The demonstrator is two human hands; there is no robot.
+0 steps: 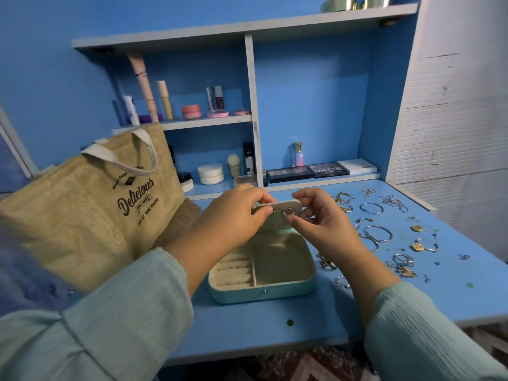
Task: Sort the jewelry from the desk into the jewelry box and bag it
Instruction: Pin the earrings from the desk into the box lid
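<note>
The left hand [233,215] has its fingers curled around the left end of the jewelry box lid [276,213], thumb and fingertips pinching its rounded edge. The right hand [320,218] is loosely curled too, its fingertips at the lid's right end, pinching a small metallic earring [288,213] against the lid's cream lining, where a second small stud sits just beside it. The lid stands raised, tilted toward the camera.

Below it lies the open jewelry box [264,266]: a rounded rectangle with a pale mint, smooth outer shell, a small metal snap on its front wall and a soft cream velvety interior. The left compartment holds padded ring rolls; the wider right compartment looks bare.

Both sleeves are a light green, finely ribbed fabric.

The box rests on the matte blue surface [247,331]. To its right, loose jewelry [384,235] is spread out: thin silver hoops, gold pendants, chains and tiny studs, lying apart from one another. To the left, a coarse woven jute bag [90,204] with white fabric handles and dark "Delicious" lettering leans at a tilt. Behind, blue shelves [209,121] carry tubes, jars and flat palettes.
</note>
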